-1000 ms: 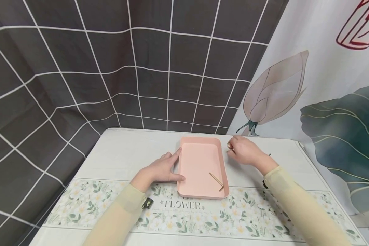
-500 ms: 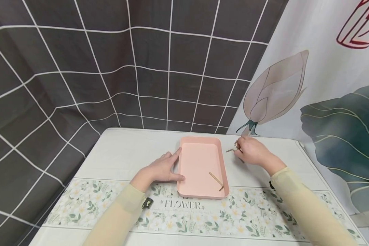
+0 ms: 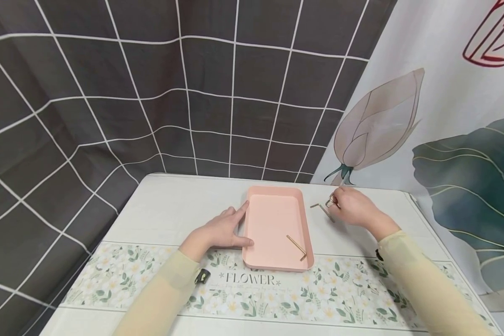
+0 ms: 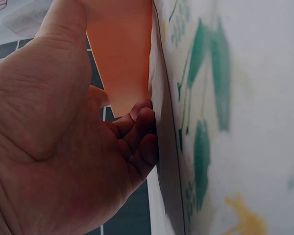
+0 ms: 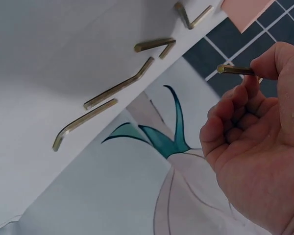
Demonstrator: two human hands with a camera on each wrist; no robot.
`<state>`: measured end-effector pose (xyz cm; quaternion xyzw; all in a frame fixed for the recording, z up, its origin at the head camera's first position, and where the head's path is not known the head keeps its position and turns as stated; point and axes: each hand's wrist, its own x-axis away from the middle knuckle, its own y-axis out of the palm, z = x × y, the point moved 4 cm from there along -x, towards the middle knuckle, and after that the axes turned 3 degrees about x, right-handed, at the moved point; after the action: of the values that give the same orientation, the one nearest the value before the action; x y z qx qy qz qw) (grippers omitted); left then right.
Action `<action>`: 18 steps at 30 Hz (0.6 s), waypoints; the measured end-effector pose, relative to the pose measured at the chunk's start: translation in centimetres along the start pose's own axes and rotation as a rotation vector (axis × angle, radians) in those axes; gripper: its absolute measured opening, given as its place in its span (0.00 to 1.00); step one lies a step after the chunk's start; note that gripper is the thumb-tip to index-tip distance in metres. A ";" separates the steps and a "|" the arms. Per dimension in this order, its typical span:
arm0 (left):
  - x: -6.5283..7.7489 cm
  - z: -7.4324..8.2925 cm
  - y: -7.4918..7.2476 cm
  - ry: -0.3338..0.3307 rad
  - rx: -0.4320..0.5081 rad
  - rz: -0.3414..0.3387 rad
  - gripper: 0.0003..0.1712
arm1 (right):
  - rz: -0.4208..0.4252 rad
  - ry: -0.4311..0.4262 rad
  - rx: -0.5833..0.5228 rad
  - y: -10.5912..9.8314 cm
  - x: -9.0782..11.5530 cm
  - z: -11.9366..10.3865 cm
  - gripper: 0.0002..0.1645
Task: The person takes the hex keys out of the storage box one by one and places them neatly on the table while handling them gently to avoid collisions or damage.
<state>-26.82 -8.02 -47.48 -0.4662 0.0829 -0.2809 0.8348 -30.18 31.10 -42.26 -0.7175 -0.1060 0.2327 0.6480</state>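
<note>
My left hand rests at the left side of a shallow pink tray, thumb and index finger spread along its wall. In the left wrist view its other fingers lie bent low beside the tray. One brass-coloured Allen key lies in the tray's near right corner. To the right of the tray, my right hand pinches another Allen key between thumb and fingertips, held up over the table. Beside that hand an Allen key lies on the table; the right wrist view has several Allen keys lying there.
A white table cover with a floral band and the word FLOWER lies under everything. Behind the table hang a dark grid-patterned curtain and a pale curtain with plant prints.
My right hand has moved right, away from the tray, still pinching a key. An Allen key on the table has come into view between hand and tray. My left hand stays put.
</note>
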 end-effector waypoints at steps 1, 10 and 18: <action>0.0 0.0 0.0 0.000 -0.001 -0.001 0.76 | 0.000 0.005 -0.001 0.1 0.0 0.2 0.06; -0.2 -0.1 0.2 0.003 -0.014 -0.005 0.77 | -0.021 0.065 0.001 0.3 0.6 1.7 0.07; -0.2 -0.2 0.3 0.001 -0.013 -0.004 0.77 | -0.067 0.127 -0.006 0.3 1.3 3.2 0.09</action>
<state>-27.03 -7.96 -47.86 -0.4716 0.0843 -0.2821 0.8312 -30.59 34.48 -42.94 -0.7289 -0.0893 0.1647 0.6585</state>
